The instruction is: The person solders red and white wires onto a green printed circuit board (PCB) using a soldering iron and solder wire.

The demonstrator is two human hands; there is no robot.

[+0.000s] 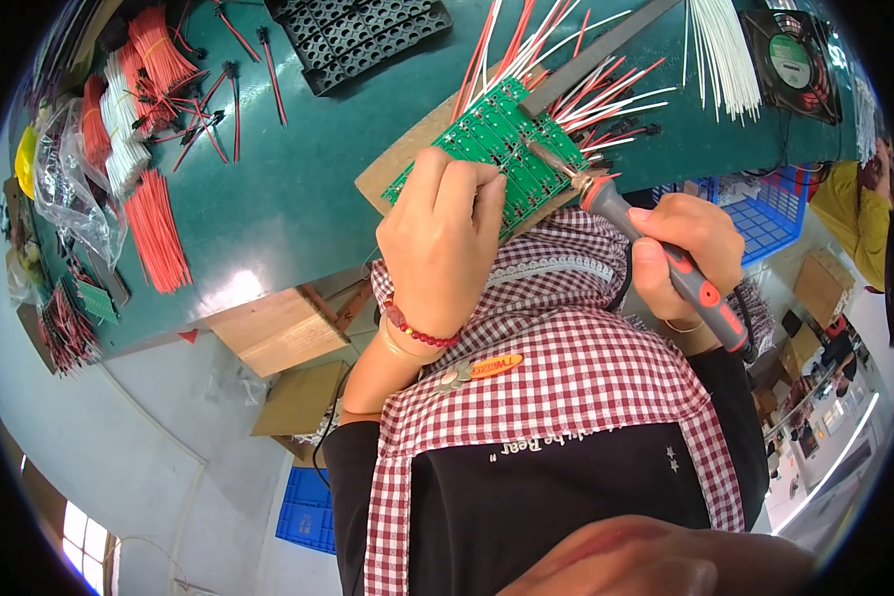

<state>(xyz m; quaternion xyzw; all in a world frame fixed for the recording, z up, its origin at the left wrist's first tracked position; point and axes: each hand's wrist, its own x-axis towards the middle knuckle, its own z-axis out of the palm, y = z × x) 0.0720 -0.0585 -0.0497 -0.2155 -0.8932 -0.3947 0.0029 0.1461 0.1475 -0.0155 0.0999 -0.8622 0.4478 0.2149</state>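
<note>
On the green tabletop point(298, 189) lie bundles of orange-red cut wires point(157, 230), a black plastic grid tray point(363, 35) and a black square cooling fan point(791, 62); blue plastic crates point(765, 214) stand beyond.

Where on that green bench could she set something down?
Bare green bench lies between the red wire bundle, the black tray and the circuit board. The left edge, with its wire bundles and plastic bags, and the board's wired side are crowded.

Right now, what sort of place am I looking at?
Probably an electronics assembly workshop: the right hand holds a soldering iron to a green circuit board, with bundles of cut wires on the bench.
</note>
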